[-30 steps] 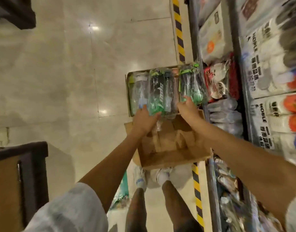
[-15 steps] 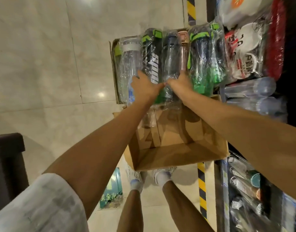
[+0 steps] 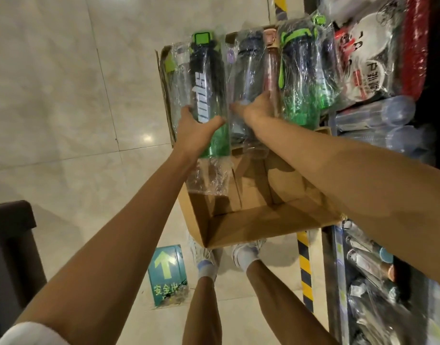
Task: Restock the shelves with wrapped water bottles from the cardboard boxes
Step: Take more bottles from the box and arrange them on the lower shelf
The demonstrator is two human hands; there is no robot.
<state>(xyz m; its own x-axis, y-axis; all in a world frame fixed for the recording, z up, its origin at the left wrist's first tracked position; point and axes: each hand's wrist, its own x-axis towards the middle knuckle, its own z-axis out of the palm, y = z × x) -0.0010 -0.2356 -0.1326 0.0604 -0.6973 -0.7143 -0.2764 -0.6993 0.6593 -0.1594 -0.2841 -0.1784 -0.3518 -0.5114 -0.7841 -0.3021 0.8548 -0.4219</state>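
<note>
An open cardboard box (image 3: pixel 263 226) stands on the floor by my feet. Beyond it a second box (image 3: pixel 165 78) is packed with several plastic-wrapped water bottles. My left hand (image 3: pixel 197 131) grips a black-and-green wrapped bottle (image 3: pixel 207 93) with white lettering and a green cap, raised above the others, its loose wrap hanging down. My right hand (image 3: pixel 256 109) holds the lower part of a dark clear wrapped bottle (image 3: pixel 248 68) next to a pink bottle (image 3: pixel 272 68). Another green-strapped bottle (image 3: pixel 298 78) stands to the right.
Shelves (image 3: pixel 335 270) run along the right, with packaged white goods (image 3: pixel 368 56) above, clear bottles (image 3: pixel 378 120) at mid height and more wrapped bottles (image 3: pixel 373 275) low down. A yellow-black strip (image 3: pixel 304 265) borders the shelf base. A green arrow floor sign (image 3: pixel 166 272) and dark furniture (image 3: pixel 9 245) lie left.
The view moved closer to the bottles. My left hand has lifted the black-and-green bottle higher out of the row. My right hand shifted slightly onto the dark clear bottle.
</note>
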